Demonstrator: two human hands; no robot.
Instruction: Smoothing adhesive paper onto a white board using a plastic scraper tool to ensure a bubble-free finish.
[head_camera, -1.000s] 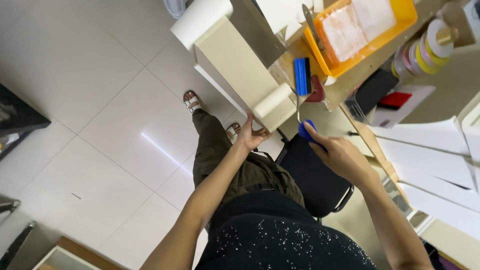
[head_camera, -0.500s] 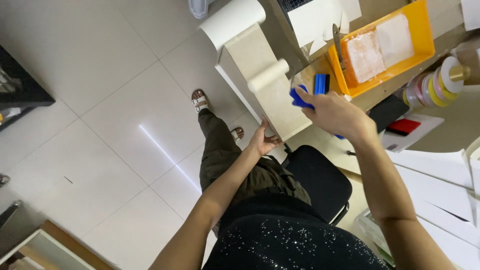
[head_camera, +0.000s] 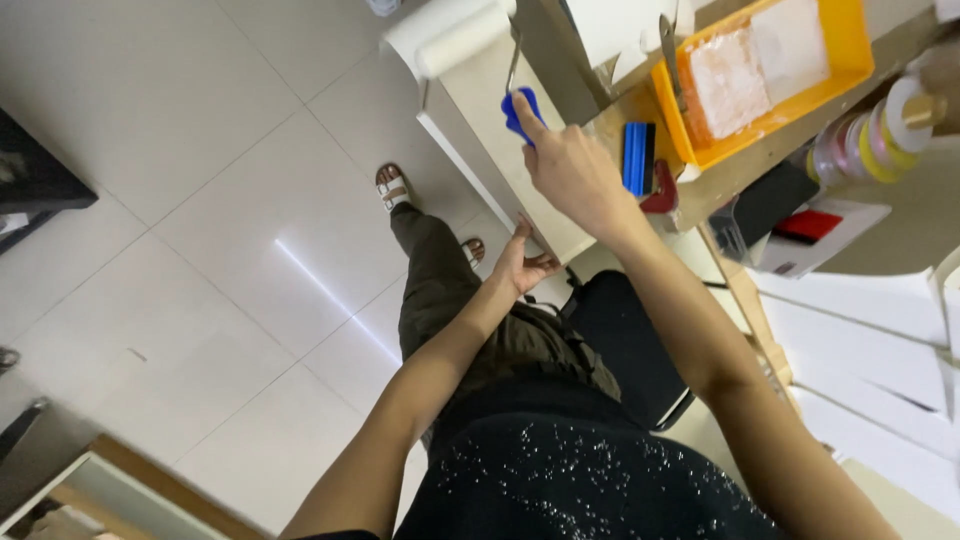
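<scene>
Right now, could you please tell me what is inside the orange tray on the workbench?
The orange tray holds two whitish sheets or pads that cover most of its floor. Whatever lies beneath them is hidden. A metal blade crosses its left rim.

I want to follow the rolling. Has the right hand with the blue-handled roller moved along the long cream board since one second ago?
Yes. The right hand moved up the cream board, from its near end by the left hand toward the far end, past the blue scraper.

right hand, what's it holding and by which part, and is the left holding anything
The right hand grips a paint roller by its blue handle. The left hand holds nothing; it presses against the pale panel's edge.
</scene>
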